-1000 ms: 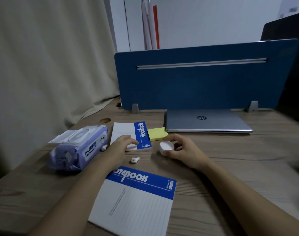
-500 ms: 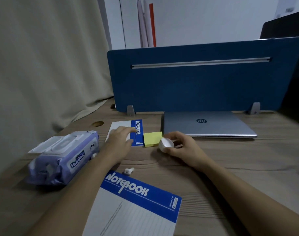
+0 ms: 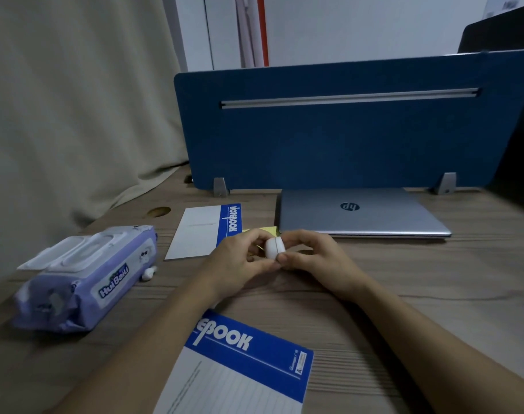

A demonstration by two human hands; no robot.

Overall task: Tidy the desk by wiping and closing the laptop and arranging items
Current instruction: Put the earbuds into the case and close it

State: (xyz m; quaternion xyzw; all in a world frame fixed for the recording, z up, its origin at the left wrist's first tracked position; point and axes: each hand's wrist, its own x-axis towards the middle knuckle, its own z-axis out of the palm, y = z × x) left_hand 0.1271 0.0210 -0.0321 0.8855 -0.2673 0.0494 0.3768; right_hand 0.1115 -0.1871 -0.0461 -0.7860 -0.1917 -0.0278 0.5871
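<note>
A small white earbud case (image 3: 274,248) is held just above the wooden desk (image 3: 434,279), pinched between my left hand (image 3: 240,264) and my right hand (image 3: 308,255). The silver laptop (image 3: 359,213) lies closed behind them, against the blue divider (image 3: 344,138). A small notebook (image 3: 204,231) lies left of the laptop, with yellow sticky notes (image 3: 271,230) partly hidden behind my fingers. A larger notebook (image 3: 243,369) lies near me. One loose white earbud (image 3: 148,273) rests beside the purple wet-wipes pack (image 3: 84,279).
A beige curtain (image 3: 60,115) hangs along the desk's left side. A round cable hole (image 3: 158,211) sits in the desk at the back left. A dark object (image 3: 517,115) stands at the far right.
My left hand left the small notebook and joined my right hand on the earbud case, which is lifted off the desk. The earbud in front of my left hand is hidden by my arm.
</note>
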